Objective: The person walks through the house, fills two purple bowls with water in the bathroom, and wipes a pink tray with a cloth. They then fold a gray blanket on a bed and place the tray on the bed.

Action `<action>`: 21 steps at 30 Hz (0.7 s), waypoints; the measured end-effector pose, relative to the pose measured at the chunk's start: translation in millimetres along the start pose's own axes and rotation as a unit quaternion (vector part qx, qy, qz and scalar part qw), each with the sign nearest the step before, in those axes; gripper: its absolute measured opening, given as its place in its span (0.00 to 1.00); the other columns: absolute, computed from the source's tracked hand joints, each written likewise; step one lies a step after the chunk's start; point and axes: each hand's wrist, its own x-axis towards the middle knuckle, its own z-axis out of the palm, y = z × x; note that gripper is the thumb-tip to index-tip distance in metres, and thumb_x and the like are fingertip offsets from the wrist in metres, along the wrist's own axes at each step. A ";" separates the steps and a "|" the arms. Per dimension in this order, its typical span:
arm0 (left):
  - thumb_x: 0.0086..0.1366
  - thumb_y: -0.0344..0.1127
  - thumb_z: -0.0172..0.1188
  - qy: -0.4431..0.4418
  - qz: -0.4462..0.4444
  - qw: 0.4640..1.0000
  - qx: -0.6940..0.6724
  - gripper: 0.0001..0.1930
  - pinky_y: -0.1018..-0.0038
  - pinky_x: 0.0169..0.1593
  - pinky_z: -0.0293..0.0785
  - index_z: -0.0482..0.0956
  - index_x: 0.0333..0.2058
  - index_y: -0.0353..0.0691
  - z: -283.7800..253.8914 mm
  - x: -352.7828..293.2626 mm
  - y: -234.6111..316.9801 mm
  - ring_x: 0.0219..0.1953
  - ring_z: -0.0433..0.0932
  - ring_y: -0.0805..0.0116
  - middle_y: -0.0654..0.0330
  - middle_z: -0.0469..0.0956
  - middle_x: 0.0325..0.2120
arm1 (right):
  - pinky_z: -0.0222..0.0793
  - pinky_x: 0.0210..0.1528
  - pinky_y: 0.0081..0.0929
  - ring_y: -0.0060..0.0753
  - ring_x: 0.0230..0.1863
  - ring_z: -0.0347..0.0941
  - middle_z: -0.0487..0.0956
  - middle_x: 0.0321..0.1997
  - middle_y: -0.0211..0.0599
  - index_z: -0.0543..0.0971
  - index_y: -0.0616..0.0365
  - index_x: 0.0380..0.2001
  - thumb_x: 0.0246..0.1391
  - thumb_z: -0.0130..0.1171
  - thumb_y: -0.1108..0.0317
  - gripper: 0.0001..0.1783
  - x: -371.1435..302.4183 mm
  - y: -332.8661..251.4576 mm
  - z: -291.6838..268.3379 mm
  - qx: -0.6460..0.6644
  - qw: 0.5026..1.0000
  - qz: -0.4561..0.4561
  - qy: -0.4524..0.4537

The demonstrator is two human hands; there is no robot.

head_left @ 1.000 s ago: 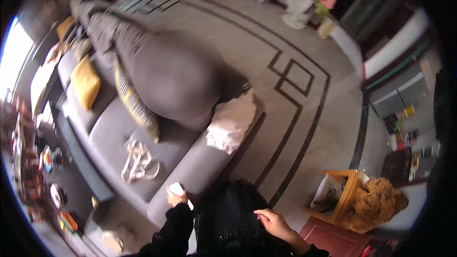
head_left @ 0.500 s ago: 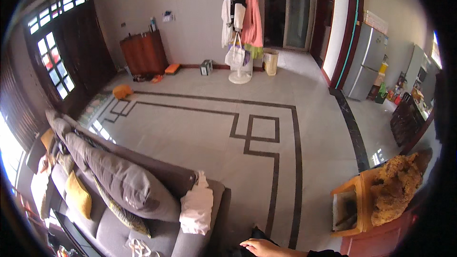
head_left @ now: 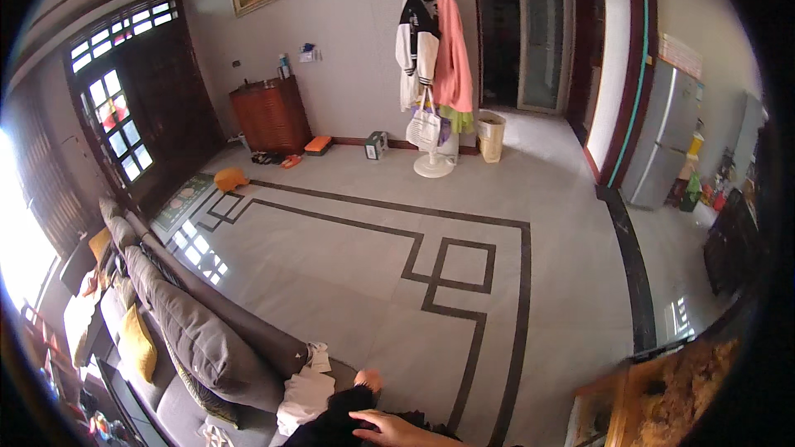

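black garment (head_left: 335, 424) at 6 o'clock: likely soft, light, floppy; best gathered at edge. right hand (head_left: 391, 428) flat on it, left hand (head_left: 368, 379) clutching it.

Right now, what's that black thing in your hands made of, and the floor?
The black thing looks like soft, fuzzy cloth: matte and rumpled under the right hand. The floor looks like polished tile or stone, glossy enough to mirror the window.
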 end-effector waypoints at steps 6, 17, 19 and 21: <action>0.55 0.35 0.48 0.066 -0.010 0.997 0.034 0.10 0.69 0.33 0.73 0.80 0.29 0.45 -61.3 158.9 1.5 0.37 0.75 0.65 0.63 0.77 0.36 | 0.66 0.38 0.38 0.52 0.38 0.68 0.70 0.36 0.47 0.70 0.60 0.36 0.50 0.53 0.64 0.13 59.4 4.0 -74.8 -0.062 0.988 0.042 0.137; 0.55 0.36 0.48 0.110 -0.069 0.979 -0.155 0.11 0.69 0.38 0.73 0.80 0.28 0.44 -188.7 384.7 88.1 0.37 0.77 0.61 0.57 0.78 0.33 | 0.63 0.32 0.38 0.50 0.30 0.67 0.68 0.31 0.48 0.66 0.56 0.34 0.55 0.46 0.64 0.08 142.2 116.9 -280.8 -0.039 0.927 0.151 0.343; 0.55 0.34 0.47 0.192 -0.097 0.899 -0.383 0.10 0.68 0.36 0.73 0.79 0.27 0.42 -196.7 417.2 103.4 0.33 0.76 0.60 0.57 0.78 0.30 | 0.64 0.32 0.34 0.44 0.30 0.68 0.69 0.29 0.46 0.68 0.56 0.33 0.55 0.46 0.64 0.07 150.7 127.0 -307.1 0.017 0.905 0.178 0.387; 0.58 0.34 0.45 0.114 -0.165 0.667 -0.718 0.11 0.68 0.33 0.72 0.77 0.25 0.40 -218.6 459.5 137.8 0.27 0.75 0.60 0.59 0.76 0.25 | 0.63 0.32 0.31 0.38 0.30 0.65 0.67 0.28 0.41 0.68 0.55 0.32 0.54 0.47 0.64 0.07 144.9 139.9 -343.0 0.097 0.876 0.193 0.431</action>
